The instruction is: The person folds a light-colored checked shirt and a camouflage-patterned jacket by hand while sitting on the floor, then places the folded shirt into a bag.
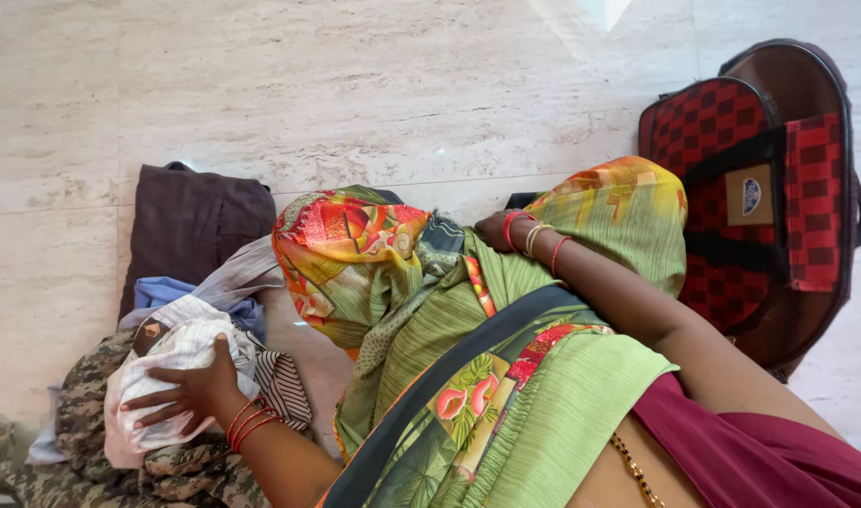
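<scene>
**Clothes pile in hand, bag standing open**

Hands sit well apart on the marble floor (pixel 402 85). The left hand (pixel 181 395) lies spread over a bunched white cloth (pixel 162 362) on top of the clothes pile (pixel 167 414) near the lower left corner of the floor, its fingers curled down into the fabric in a loose grasp. Under and around that cloth lie a camouflage garment (pixel 92 442), a pale blue piece (pixel 167 290), a striped piece (pixel 284 386) and, further up, a dark brown folded garment (pixel 190 226).

The right hand (pixel 494 230) is mostly hidden behind the green and orange sari drape (pixel 383 282); whether it grips anything cannot be told, though it seems to rest just beside the bag.

A red and black chequered bag (pixel 731 132) stands at the right edge of the floor, its top flap open. Its dark inside shows no clothes from here. Judging by that, the pile is mostly unsorted and the bag unfilled.
</scene>
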